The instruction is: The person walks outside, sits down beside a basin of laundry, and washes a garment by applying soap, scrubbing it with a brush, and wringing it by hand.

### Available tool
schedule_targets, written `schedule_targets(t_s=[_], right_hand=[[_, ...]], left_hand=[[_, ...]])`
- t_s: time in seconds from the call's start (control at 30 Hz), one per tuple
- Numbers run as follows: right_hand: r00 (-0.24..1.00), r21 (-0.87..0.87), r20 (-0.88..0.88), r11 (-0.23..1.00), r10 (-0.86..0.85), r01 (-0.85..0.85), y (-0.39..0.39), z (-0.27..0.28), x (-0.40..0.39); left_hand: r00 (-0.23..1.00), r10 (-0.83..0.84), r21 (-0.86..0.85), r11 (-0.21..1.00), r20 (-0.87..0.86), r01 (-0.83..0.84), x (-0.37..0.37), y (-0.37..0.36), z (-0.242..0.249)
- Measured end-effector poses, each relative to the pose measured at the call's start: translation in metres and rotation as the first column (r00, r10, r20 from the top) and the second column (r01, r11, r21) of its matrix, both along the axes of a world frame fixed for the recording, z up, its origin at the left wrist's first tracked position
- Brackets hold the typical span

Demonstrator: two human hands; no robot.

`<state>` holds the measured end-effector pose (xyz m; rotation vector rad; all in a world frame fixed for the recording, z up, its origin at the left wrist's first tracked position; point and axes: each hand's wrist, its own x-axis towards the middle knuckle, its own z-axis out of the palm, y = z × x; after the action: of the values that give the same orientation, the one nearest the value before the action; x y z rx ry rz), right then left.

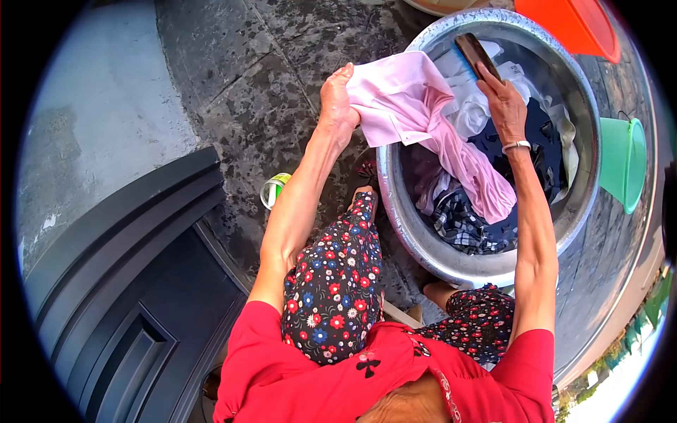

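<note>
My left hand (338, 102) is closed on the edge of a pink shirt (395, 92), stretched over the left rim of a large metal basin (391, 190). The shirt's lower part hangs twisted into the basin. In my right hand (504, 109) is a scrubbing brush (476, 55) with a dark brown back and blue bristles, held above white cloth (465, 106) at the basin's far side. Dark water surrounds the clothes. A black-and-white checked garment (462, 222) lies partly soaked near the basin's front.
An orange-red bucket (571, 25) stands beyond the basin, and a green bucket (624, 162) is at its right. On the wet stone floor (240, 70) to my left is a small green-and-white container (275, 189). A dark panelled door (134, 310) is at lower left.
</note>
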<state>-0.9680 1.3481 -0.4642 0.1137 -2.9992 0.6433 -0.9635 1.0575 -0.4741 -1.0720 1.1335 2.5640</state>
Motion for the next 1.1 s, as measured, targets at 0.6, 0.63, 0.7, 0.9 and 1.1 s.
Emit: schedule_targets(t_s=[0.6,0.63,0.7,0.9,1.1], right_hand=[[0.877,-0.786,0.458,0.394,-0.147,0.476,-0.064,-0.009,-0.009],[0.876,-0.795,0.464,0.375,-0.131,0.477,-0.073,-0.008,-0.009],[0.860,-0.797,0.504,0.338,-0.083,0.500,-0.081,-0.024,-0.011],[0.869,-0.851,0.484,0.178,-0.104,0.495,-0.075,-0.029,-0.019],[0.971,-0.891,-0.052,0.449,-0.233,0.060,-0.064,0.026,-0.057]], left_hand=[[0.992,-0.108,0.111,0.987,-0.062,0.114,0.005,-0.017,-0.021],[0.990,-0.121,0.105,0.986,-0.071,0.128,0.006,-0.017,-0.020],[0.988,-0.133,0.102,0.985,-0.080,0.141,0.005,-0.016,-0.015],[0.949,-0.314,0.193,0.931,-0.002,0.309,0.007,-0.012,0.017],[0.785,-0.578,0.011,0.804,-0.223,0.595,0.017,-0.016,0.020]])
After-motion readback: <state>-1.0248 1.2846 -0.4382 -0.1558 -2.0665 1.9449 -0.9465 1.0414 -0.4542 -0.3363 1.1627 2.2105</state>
